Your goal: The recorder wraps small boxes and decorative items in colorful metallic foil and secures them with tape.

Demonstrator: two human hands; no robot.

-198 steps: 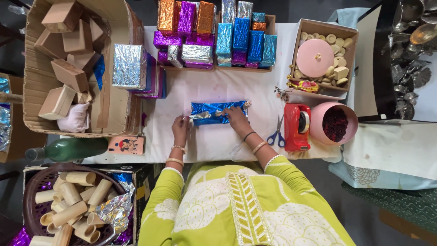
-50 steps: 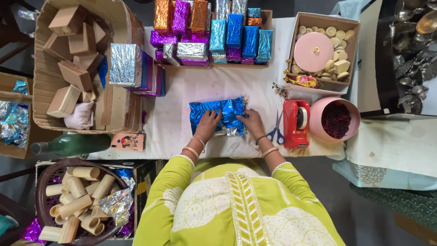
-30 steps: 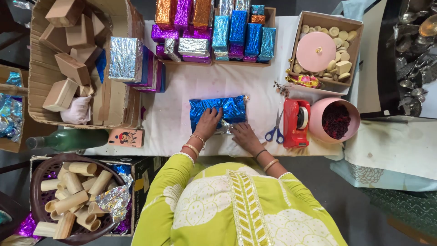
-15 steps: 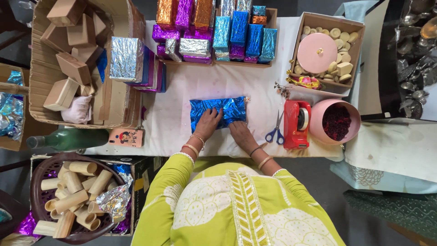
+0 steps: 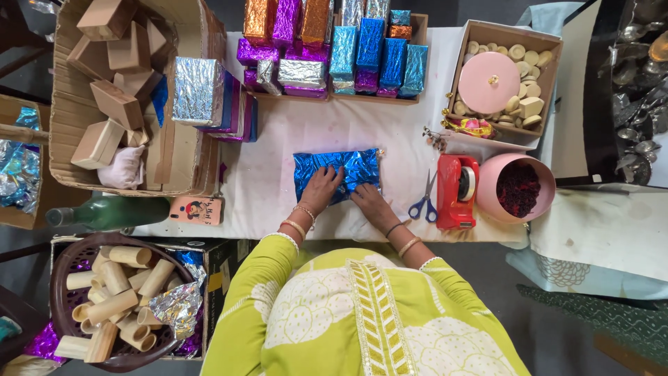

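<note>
Both hands rest on a blue foil-wrapped parcel (image 5: 337, 173) lying flat on the white cloth (image 5: 313, 132) near the person's edge of the table. The left hand (image 5: 323, 186) lies palm down on the parcel's middle, fingers spread slightly apart and pressed flat on the foil, gripping nothing. The right hand (image 5: 369, 200) sits at the parcel's near right edge, fingers together and flat against the foil where it meets the cloth; whether they pinch a fold cannot be told. Just right of the right hand lie blue-handled scissors (image 5: 423, 202), and beside them a red tape dispenser (image 5: 456, 191), then a pink bowl (image 5: 487, 188) of dark red bits. At the far edge stands a tray of wrapped boxes (image 5: 334, 49) in blue, purple, orange and silver. A cardboard box (image 5: 62, 139) of wooden blocks stands to the left, with a silver-wrapped box (image 5: 198, 101) beside it. A green bottle (image 5: 111, 211) lies at the near left corner.
</note>
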